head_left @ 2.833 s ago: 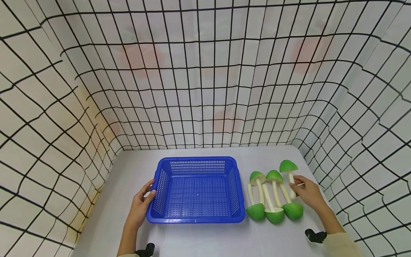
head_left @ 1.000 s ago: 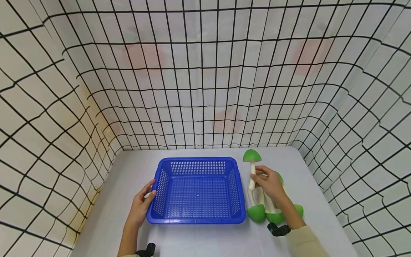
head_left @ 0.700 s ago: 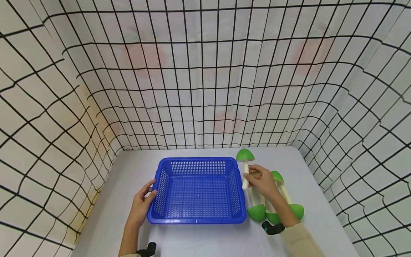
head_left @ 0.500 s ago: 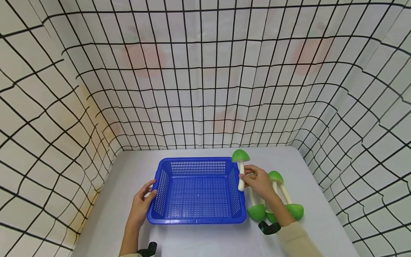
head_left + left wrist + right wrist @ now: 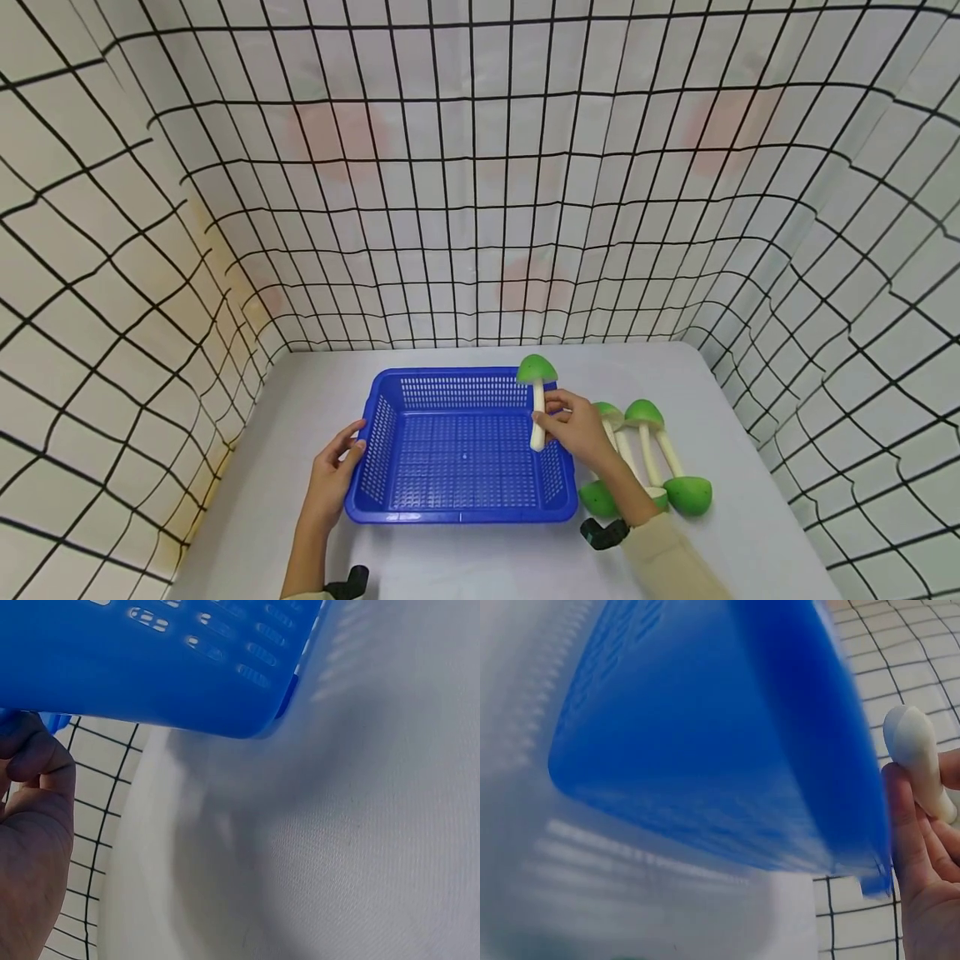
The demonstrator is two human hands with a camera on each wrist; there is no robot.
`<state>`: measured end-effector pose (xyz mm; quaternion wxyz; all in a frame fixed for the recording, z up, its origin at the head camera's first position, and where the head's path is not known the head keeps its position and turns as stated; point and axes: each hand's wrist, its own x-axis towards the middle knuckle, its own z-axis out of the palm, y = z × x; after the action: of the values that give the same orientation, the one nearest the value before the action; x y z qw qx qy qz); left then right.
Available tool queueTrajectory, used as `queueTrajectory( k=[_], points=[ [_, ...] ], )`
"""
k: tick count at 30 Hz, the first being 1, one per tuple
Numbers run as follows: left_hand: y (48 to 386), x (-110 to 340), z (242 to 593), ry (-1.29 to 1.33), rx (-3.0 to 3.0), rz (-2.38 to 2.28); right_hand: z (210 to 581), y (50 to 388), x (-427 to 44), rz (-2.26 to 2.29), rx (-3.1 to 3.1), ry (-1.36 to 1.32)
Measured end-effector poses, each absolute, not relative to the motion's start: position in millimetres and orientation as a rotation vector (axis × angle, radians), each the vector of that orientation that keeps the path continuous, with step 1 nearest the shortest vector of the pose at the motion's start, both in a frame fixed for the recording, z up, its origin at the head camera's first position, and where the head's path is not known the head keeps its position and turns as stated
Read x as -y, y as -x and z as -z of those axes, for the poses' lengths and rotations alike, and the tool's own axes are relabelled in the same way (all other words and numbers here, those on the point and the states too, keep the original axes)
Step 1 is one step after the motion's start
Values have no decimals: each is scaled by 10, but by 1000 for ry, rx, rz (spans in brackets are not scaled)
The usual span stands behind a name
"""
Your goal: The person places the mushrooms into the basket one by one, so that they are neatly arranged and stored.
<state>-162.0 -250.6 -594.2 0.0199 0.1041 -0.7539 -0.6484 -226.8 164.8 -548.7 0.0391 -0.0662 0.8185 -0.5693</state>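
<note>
My right hand (image 5: 577, 427) pinches the white stem of a green-capped mushroom (image 5: 537, 369), held cap up over the right side of the blue basket (image 5: 461, 517). In the right wrist view the stem (image 5: 917, 754) sits between the thumb and fingers of the right hand (image 5: 930, 877), beside the basket's outer wall (image 5: 690, 727). My left hand (image 5: 330, 479) grips the basket's left rim, thumb on top. The left wrist view has the left hand (image 5: 34, 825) at the edge of the basket (image 5: 150, 667). Nothing lies inside the basket.
Several green-capped mushrooms (image 5: 687, 495) lie side by side on the white table (image 5: 480, 558), right of the basket and partly behind the right forearm. White walls with a black grid (image 5: 480, 183) stand behind and on both sides.
My right hand has carried the mushroom leftward from the group on the right, over the basket's right rim. The left hand has kept its grip on the basket, which has barely moved.
</note>
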Motion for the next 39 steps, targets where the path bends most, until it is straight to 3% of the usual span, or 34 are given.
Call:
queueTrajectory(
  k=[17,25,39],
  points=[
    [1630,2513,5940,-353,2360,2016,5521,2319,-1202,1773,-2432,289],
    [1563,2442,5708,-372,2390,2032,5545,2291,-953,1742,-2384,304],
    [1644,2512,5951,-373,2391,2001,5566,2241,-631,1664,-2355,307]
  ],
)
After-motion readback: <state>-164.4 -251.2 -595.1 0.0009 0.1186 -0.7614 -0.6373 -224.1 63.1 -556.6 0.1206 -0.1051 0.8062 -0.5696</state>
